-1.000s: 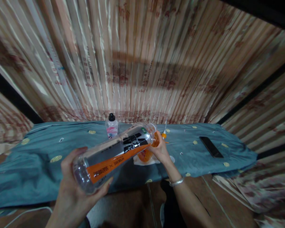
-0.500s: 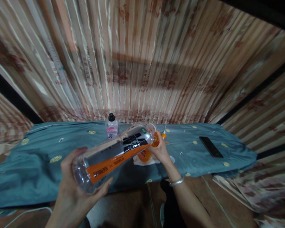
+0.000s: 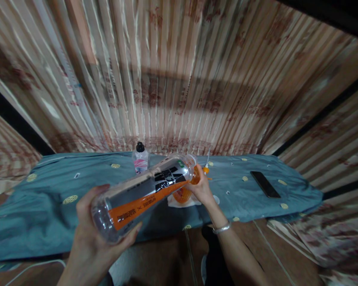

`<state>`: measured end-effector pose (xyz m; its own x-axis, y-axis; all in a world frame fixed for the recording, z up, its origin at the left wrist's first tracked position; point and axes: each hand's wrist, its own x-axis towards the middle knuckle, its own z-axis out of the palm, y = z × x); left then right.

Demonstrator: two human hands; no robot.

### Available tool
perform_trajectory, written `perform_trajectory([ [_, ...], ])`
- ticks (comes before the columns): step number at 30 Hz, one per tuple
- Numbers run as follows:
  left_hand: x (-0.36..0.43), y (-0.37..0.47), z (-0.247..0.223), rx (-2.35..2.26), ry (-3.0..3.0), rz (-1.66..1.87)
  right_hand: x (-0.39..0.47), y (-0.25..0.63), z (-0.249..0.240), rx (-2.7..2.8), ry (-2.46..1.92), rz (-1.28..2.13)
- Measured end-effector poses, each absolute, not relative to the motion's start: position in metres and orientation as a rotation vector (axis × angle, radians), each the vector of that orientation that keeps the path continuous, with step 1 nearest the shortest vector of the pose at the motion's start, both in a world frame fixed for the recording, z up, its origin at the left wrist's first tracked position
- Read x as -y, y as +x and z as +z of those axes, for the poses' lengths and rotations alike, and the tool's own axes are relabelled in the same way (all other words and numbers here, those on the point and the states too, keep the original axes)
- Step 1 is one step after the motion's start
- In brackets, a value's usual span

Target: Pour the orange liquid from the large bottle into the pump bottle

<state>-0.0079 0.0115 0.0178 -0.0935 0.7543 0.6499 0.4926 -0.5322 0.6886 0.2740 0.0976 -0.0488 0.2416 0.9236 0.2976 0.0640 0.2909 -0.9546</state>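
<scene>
My left hand (image 3: 98, 234) is wrapped round the base of a large clear plastic bottle (image 3: 149, 190) with an orange, black and silver label. The bottle lies tilted, its mouth up and to the right. My right hand (image 3: 200, 186) is closed round the neck of an orange translucent bottle (image 3: 181, 196), close by the clear bottle's mouth. The clear bottle hides part of the orange one, which is over a white tissue (image 3: 179, 205). Whether the two mouths touch cannot be made out. An orange pump top (image 3: 206, 170) with a pale tube lies just behind my right hand.
A small clear bottle (image 3: 141, 161) with a black cap and pink label stands at the back. To the right a dark phone (image 3: 265, 184) lies on the teal patterned bedding (image 3: 89, 171). Striped curtains (image 3: 173, 99) hang behind, with dark frame bars at the sides.
</scene>
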Motion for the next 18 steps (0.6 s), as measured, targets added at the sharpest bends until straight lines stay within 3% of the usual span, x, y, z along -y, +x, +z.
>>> perform_trajectory([
  [18,-0.0129,-0.0091,0.0201,-1.391,2.074,1.668,-0.0972,0.2773,-0.0494,1.209,-1.166,0.787],
])
